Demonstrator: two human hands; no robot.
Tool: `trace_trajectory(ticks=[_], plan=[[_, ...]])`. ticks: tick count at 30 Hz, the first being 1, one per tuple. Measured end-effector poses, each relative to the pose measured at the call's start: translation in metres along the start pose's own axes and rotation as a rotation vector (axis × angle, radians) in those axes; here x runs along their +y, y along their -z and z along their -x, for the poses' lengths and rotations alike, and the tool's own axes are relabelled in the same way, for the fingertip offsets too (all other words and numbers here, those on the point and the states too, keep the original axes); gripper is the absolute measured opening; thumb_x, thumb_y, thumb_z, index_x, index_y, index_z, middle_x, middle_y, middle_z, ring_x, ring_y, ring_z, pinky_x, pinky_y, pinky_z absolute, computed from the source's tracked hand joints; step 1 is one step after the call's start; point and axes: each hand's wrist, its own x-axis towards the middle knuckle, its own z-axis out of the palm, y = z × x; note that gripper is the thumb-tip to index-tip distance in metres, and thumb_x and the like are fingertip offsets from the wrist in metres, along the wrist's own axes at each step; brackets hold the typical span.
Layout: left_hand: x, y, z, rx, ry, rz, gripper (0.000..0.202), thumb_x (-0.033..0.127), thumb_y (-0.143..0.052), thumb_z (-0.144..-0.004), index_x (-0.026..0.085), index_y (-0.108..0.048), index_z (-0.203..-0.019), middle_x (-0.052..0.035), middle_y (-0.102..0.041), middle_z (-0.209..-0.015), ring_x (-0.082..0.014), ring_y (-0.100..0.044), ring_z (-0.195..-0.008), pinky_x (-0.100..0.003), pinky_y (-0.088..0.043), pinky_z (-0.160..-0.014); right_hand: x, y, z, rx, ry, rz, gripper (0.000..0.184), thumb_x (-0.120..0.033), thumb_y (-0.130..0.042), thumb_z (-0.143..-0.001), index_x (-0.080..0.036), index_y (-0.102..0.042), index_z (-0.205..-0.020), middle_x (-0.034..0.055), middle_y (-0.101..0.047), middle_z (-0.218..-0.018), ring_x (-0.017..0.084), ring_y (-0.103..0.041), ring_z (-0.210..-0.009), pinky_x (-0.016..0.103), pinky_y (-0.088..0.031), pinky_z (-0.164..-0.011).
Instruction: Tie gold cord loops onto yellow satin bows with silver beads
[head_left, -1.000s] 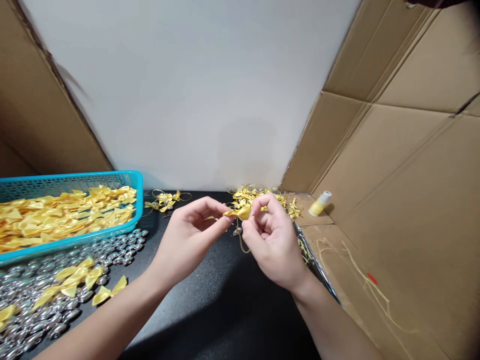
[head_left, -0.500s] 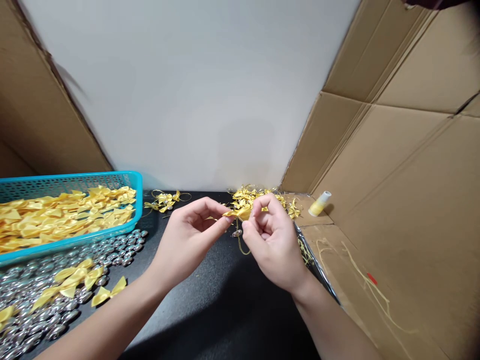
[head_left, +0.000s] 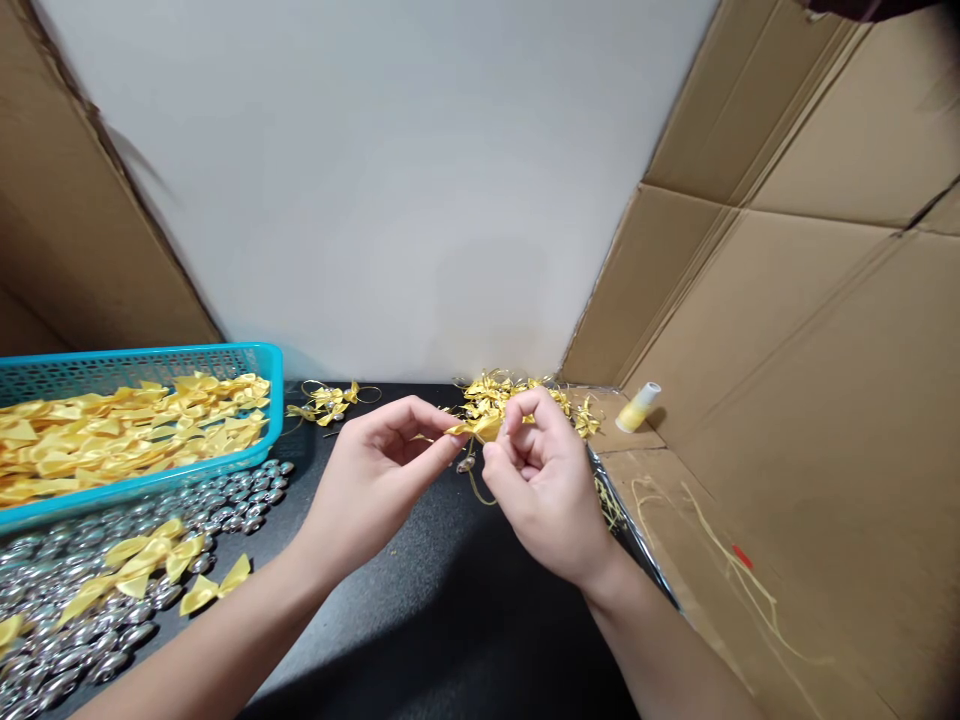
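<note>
Between my two hands is a yellow ribbon bow [head_left: 482, 428]. My left hand [head_left: 390, 470] is closed, its thumb and forefinger pinching the bow's left end. My right hand [head_left: 551, 475] is closed too, thumb and fingertips pinched at the bow's right side, where a thin yellow cord [head_left: 480, 492] loops down. A silver bead [head_left: 466, 463] hangs on that cord below the bow. The right fingertips partly hide what they grip, so the exact spot on bow or cord does not show.
A blue basket [head_left: 279, 400] of yellow bows stands left, with many silver beads [head_left: 97, 625] before it. Finished-looking bows with cords [head_left: 491, 390] lie piled behind my hands. A thread spool [head_left: 637, 408] and loose cord [head_left: 720, 545] are on cardboard at right.
The silver bead and the hanging cord loop have swung slightly left. Both hands keep the same pinch on the bow, almost still.
</note>
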Motion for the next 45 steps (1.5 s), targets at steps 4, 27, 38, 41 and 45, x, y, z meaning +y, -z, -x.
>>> trace_trajectory(ticks=[4, 27, 38, 41, 45], plan=[[-0.002, 0.0, 0.002, 0.0, -0.041, -0.035, 0.008, 0.025, -0.075, -0.073, 0.018, -0.07, -0.074, -0.0001, -0.073, -0.068, -0.0116, -0.066, -0.062, -0.018, -0.053, -0.057, 0.002, -0.001, 0.0, 0.007, 0.014, 0.008, 0.023, -0.008, -0.052, -0.08, -0.025, -0.038, -0.083, -0.012, -0.032, -0.055, 0.006, -0.028, -0.044, 0.021, -0.024, -0.042], [-0.013, 0.004, 0.011, 0.126, -0.549, -0.276, 0.017, 0.006, -0.066, -0.08, 0.022, -0.069, -0.085, 0.0023, -0.073, -0.08, -0.0116, -0.069, -0.074, -0.022, -0.056, -0.07, 0.009, -0.005, 0.001, 0.062, 0.391, 0.294, 0.024, -0.005, -0.051, -0.084, -0.025, -0.037, -0.084, -0.0086, -0.039, -0.066, 0.004, -0.039, -0.05, 0.018, -0.033, -0.048], [-0.013, 0.0, 0.015, 0.125, -0.776, -0.235, 0.027, -0.002, -0.067, -0.076, 0.022, -0.069, -0.089, -0.0002, -0.074, -0.084, -0.0152, -0.07, -0.074, -0.028, -0.056, -0.066, 0.011, -0.012, 0.002, 0.116, 0.516, 0.271, 0.022, -0.007, -0.05, -0.087, -0.025, -0.039, -0.086, -0.0075, -0.042, -0.067, 0.006, -0.044, -0.053, 0.02, -0.038, -0.05], [-0.011, 0.004, 0.014, 0.156, -0.821, -0.274, 0.026, -0.001, -0.068, -0.076, 0.022, -0.069, -0.089, 0.0002, -0.075, -0.085, -0.0145, -0.07, -0.073, -0.027, -0.056, -0.063, 0.008, -0.006, 0.002, 0.061, 0.457, 0.216, 0.021, -0.011, -0.058, -0.086, -0.026, -0.045, -0.095, -0.0065, -0.052, -0.073, 0.007, -0.053, -0.058, 0.02, -0.045, -0.053], [-0.012, 0.013, 0.01, 0.128, -0.841, -0.301, 0.028, -0.001, -0.069, -0.075, 0.022, -0.069, -0.091, -0.0005, -0.075, -0.087, -0.0155, -0.07, -0.076, -0.028, -0.055, -0.065, -0.002, 0.013, -0.004, 0.026, 0.475, 0.328, 0.035, -0.019, -0.074, -0.076, -0.026, -0.054, -0.104, -0.0013, -0.065, -0.093, 0.013, -0.063, -0.081, 0.028, -0.054, -0.077]])
